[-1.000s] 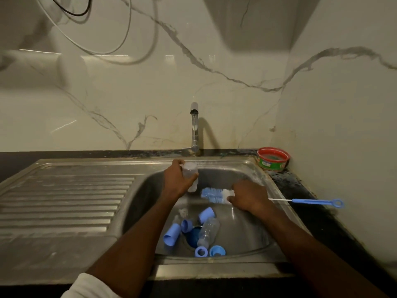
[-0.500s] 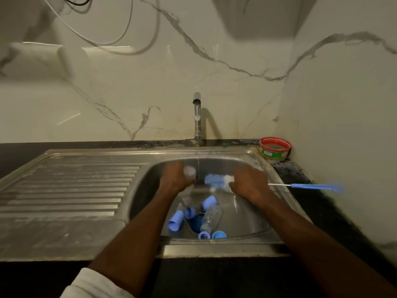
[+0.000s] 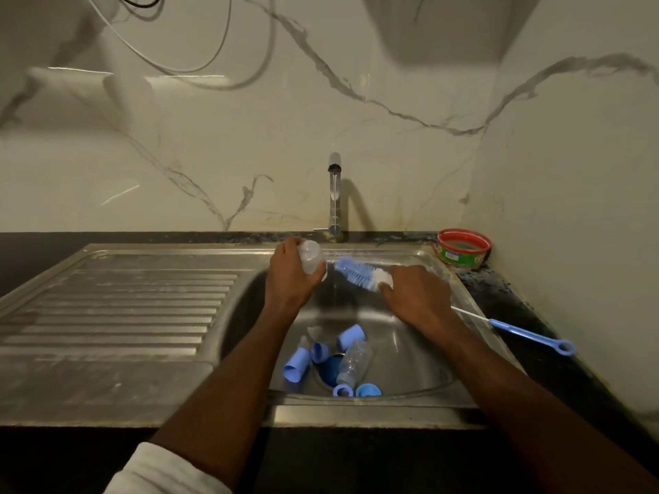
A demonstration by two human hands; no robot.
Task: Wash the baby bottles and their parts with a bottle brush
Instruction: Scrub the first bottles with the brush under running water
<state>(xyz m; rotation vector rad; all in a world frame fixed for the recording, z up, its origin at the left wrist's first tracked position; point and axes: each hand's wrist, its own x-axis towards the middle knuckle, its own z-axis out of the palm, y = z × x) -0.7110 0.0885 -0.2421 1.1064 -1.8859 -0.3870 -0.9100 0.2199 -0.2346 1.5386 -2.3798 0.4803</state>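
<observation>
My left hand (image 3: 289, 279) grips a clear baby bottle (image 3: 311, 260) above the steel sink (image 3: 420, 351), its mouth turned toward the brush. My right hand (image 3: 415, 294) holds the bottle brush (image 3: 360, 274) near its blue and white bristles, and the blue handle with a ring end sticks out to the right. The bristle tip is just outside the bottle mouth, beside a thin stream from the tap (image 3: 334, 194). On the sink floor lie another clear bottle (image 3: 353, 361), several blue caps and rings (image 3: 351, 336), and clear teats (image 3: 313, 331).
A ribbed steel draining board (image 3: 117, 308) lies left of the sink. A red and green tub (image 3: 463, 249) sits on the dark counter at the back right corner. Marble walls close in behind and on the right.
Both hands rose a little under the tap. The brush head has tilted so its tip points up and left toward the bottle mouth, and the handle now slopes down to the right.
</observation>
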